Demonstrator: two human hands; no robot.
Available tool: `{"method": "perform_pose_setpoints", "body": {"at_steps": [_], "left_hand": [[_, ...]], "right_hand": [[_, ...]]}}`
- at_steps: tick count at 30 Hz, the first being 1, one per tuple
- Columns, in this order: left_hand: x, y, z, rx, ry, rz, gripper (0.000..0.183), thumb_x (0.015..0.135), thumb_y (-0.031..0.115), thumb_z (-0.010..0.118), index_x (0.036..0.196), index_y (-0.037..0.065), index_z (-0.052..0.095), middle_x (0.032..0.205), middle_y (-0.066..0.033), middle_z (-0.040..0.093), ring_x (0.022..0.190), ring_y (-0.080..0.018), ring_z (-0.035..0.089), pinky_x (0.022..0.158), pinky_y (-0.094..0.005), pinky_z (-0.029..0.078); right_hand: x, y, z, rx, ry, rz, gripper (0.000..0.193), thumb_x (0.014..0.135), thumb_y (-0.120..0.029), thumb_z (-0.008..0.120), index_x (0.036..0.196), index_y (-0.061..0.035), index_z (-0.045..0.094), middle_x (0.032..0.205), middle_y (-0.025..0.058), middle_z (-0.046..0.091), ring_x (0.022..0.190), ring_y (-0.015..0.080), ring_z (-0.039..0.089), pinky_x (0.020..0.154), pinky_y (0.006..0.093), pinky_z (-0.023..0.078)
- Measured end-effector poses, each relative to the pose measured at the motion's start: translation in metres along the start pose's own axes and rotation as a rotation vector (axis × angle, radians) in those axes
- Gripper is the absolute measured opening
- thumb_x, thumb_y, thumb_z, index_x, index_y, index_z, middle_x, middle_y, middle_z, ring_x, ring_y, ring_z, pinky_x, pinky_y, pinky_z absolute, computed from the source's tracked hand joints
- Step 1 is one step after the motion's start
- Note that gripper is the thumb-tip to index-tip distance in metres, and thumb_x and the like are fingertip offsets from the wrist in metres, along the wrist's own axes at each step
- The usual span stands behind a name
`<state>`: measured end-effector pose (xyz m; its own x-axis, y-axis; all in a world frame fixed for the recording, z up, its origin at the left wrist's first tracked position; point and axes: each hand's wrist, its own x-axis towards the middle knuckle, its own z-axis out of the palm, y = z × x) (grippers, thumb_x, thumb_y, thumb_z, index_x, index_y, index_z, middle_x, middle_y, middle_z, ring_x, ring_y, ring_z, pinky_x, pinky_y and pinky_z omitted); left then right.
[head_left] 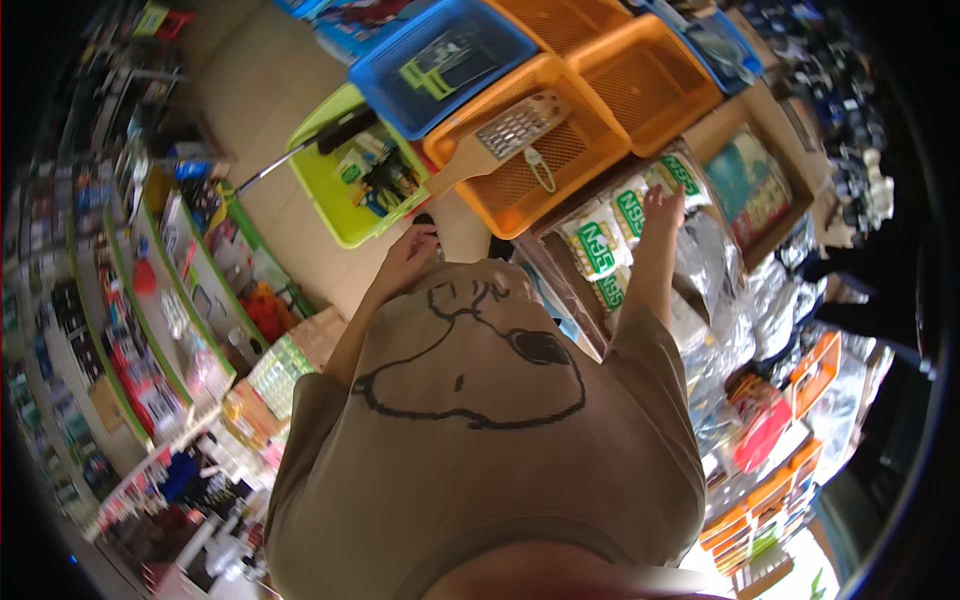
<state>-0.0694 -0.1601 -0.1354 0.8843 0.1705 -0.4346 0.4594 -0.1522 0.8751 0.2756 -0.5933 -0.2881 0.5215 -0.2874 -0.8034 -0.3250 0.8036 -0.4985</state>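
Note:
My right hand (664, 208) reaches over a carton of packets. Its fingers are spread on or just above a white packet with a green label (683, 174); I cannot tell whether they press it. Similar white-and-green packets (597, 252) lie beside and nearer to me. My left hand (410, 255) is held low in front of my body, its fingers curled. A small dark thing (425, 219) shows at those fingers, too unclear to name. Ahead of that hand stands a lime-green basket (345, 238) with small tools and packets inside.
An orange basket (500, 222) holds a metal grater (520, 122) with a wooden-coloured board. Behind are a blue basket (405, 118) and another orange basket (640, 70). An open cardboard box (770, 235) stands right, above clear plastic bags (715, 265). Stocked shelves (130, 330) line the left.

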Motion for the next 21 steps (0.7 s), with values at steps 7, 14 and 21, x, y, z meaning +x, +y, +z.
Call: {"method": "perform_pose_setpoints", "body": {"at_steps": [7, 14, 21], "left_hand": [[0.005, -0.005, 0.006, 0.009, 0.103, 0.043, 0.033, 0.097, 0.024, 0.058, 0.123, 0.003, 0.054, 0.103, -0.0082, 0.062, 0.081, -0.0127, 0.055, 0.074, -0.027, 0.047], [0.011, 0.082, -0.011, -0.371, -0.094, 0.094, 0.044, 0.096, 0.017, 0.059, 0.136, 0.002, 0.044, 0.123, -0.012, 0.058, 0.113, -0.0194, 0.059, 0.096, -0.0307, 0.046], [0.008, 0.086, -0.026, -0.554, -0.103, 0.081, 0.062, 0.09, 0.023, 0.07, 0.14, 0.001, 0.041, 0.131, -0.0127, 0.056, 0.118, -0.0203, 0.056, 0.1, -0.0343, 0.046]], "right_hand": [[-0.161, 0.016, 0.026, 0.009, -0.129, -0.171, 0.058, 0.092, -0.034, 0.068, 0.138, -0.0087, 0.043, 0.139, 0.0092, 0.046, 0.118, 0.0273, 0.053, 0.075, 0.0388, 0.047], [-0.297, 0.072, 0.012, -0.23, -0.59, -0.206, 0.053, 0.093, -0.018, 0.064, 0.137, -0.0071, 0.037, 0.127, 0.0137, 0.052, 0.1, 0.0283, 0.054, 0.087, 0.0429, 0.043], [-0.39, 0.158, 0.026, -0.812, -1.128, -0.118, 0.041, 0.091, -0.002, 0.065, 0.127, 0.0006, 0.046, 0.118, 0.0098, 0.06, 0.106, 0.0151, 0.059, 0.088, 0.0302, 0.051]]}}
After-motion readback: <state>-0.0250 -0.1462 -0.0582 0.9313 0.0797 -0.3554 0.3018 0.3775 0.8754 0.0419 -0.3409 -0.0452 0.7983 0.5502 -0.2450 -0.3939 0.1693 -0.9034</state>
